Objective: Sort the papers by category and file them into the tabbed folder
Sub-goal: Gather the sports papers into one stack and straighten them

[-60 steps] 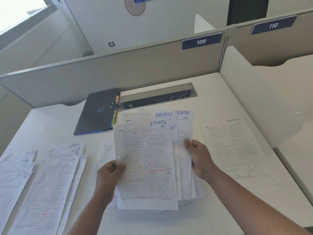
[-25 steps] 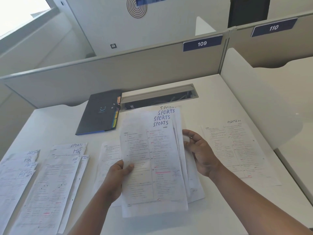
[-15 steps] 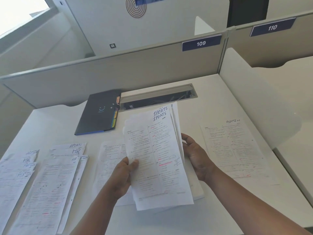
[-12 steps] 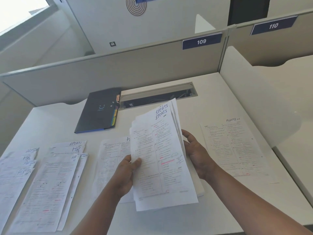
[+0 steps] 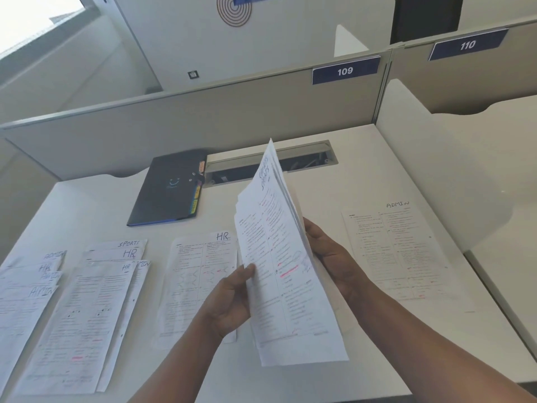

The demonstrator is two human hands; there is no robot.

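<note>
Grey cubicle partitions wall off the white surface [image 5: 290, 205] where I work, loose sheets headed HR [image 5: 200, 283] and ADMIN [image 5: 398, 254] lying flat to either side. Between them I hold the SPORTS stack [image 5: 279, 257] nearly upright, long axis running away from me, its top pointing toward the cable slot [image 5: 270, 164]. My left hand [image 5: 229, 303] pinches its near-left edge, thumb on the front sheet; my right hand [image 5: 331, 257] cups the back, fingers probably curled behind. The closed tabbed folder [image 5: 168, 190] lies ahead-left, nearer my left hand, nothing between.
</note>
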